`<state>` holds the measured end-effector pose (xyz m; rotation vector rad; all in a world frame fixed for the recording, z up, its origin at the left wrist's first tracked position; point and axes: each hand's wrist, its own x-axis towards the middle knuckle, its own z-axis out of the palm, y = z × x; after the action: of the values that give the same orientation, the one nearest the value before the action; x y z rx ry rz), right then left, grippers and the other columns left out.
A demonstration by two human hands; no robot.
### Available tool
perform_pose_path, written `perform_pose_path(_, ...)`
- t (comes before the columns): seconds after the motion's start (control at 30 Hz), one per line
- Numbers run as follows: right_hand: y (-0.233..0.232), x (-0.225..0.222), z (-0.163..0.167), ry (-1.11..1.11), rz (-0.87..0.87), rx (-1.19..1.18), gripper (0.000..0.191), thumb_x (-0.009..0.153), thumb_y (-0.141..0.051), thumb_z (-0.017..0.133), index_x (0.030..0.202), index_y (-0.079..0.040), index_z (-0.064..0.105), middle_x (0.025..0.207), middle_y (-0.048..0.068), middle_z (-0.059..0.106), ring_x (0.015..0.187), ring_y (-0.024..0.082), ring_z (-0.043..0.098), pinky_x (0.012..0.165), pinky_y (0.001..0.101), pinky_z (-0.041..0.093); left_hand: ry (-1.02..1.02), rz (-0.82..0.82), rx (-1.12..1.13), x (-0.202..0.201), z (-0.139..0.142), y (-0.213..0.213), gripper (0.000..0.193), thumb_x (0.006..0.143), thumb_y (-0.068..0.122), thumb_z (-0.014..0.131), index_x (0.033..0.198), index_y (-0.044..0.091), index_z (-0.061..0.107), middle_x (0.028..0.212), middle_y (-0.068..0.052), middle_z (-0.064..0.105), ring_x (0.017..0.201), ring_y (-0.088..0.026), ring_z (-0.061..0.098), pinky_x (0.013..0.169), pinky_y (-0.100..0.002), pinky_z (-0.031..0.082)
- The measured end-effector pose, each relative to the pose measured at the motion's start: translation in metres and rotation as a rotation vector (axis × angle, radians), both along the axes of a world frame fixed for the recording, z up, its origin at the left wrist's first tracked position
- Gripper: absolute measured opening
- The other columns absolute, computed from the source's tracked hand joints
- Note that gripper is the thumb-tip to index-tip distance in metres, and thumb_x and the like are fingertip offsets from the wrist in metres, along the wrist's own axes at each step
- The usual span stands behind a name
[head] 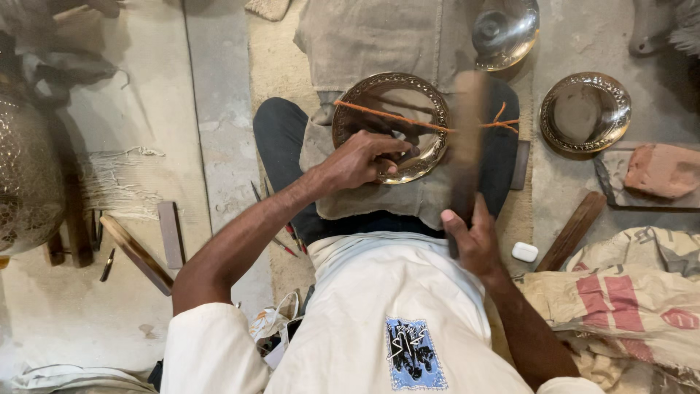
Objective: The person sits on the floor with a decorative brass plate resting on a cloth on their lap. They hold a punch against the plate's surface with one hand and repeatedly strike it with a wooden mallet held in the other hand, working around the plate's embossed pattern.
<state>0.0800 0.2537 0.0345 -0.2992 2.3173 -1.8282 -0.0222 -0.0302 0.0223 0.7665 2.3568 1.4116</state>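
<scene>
Gripping a dark mallet (467, 138) by its handle, the right hand (475, 244) is closed in a fist near the torso — the mallet is blurred and raised over the lap. Farther out, the left hand (361, 159) pinches a small punch tool (403, 152), fingers closed around it, tip against a brass plate (390, 125). This plate rests on cloth across the lap, under an orange cord (423, 122). Beyond, on the floor — a second embossed plate (585, 111) and a metal bowl (504, 29).
</scene>
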Motion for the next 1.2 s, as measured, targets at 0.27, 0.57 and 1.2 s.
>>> perform_pose_path(0.27, 0.005, 0.008, -0.005, -0.312, 0.091, 0.346, 0.050, 0.098, -0.043, 0.062, 0.120, 0.002, 0.057, 0.074, 0.015, 0.066, 0.064, 0.022, 0.062, 0.060, 0.0377, 0.050, 0.005, -0.026, -0.003, -0.001, 0.003, -0.001, 0.046, 0.084, 0.010, 0.079, 0.128, 0.000, 0.068, 0.105, -0.017, 0.077, 0.089, -0.029, 0.076, 0.081, -0.042, 0.060)
perform_pose_path(0.57, 0.002, 0.014, -0.008, -0.203, 0.016, 0.166, 0.047, 0.099, -0.038, 0.063, 0.124, 0.001, 0.053, 0.076, 0.010, 0.061, 0.067, 0.017, 0.058, 0.061, 0.0341, 0.049, 0.026, -0.052, 0.009, -0.004, 0.007, -0.006, 0.047, 0.081, 0.007, 0.079, 0.126, -0.001, 0.068, 0.102, -0.018, 0.075, 0.090, -0.031, 0.075, 0.080, -0.044, 0.057)
perform_pose_path(1.2, -0.001, 0.024, -0.018, -0.098, 0.097, 0.126, 0.056, 0.103, -0.043, 0.061, 0.127, 0.007, 0.050, 0.103, 0.013, 0.069, 0.094, 0.017, 0.066, 0.080, 0.0339, 0.052, 0.002, -0.111, -0.013, -0.007, 0.012, -0.008, 0.044, 0.085, 0.009, 0.076, 0.127, 0.002, 0.069, 0.096, -0.015, 0.075, 0.087, -0.030, 0.073, 0.078, -0.046, 0.054)
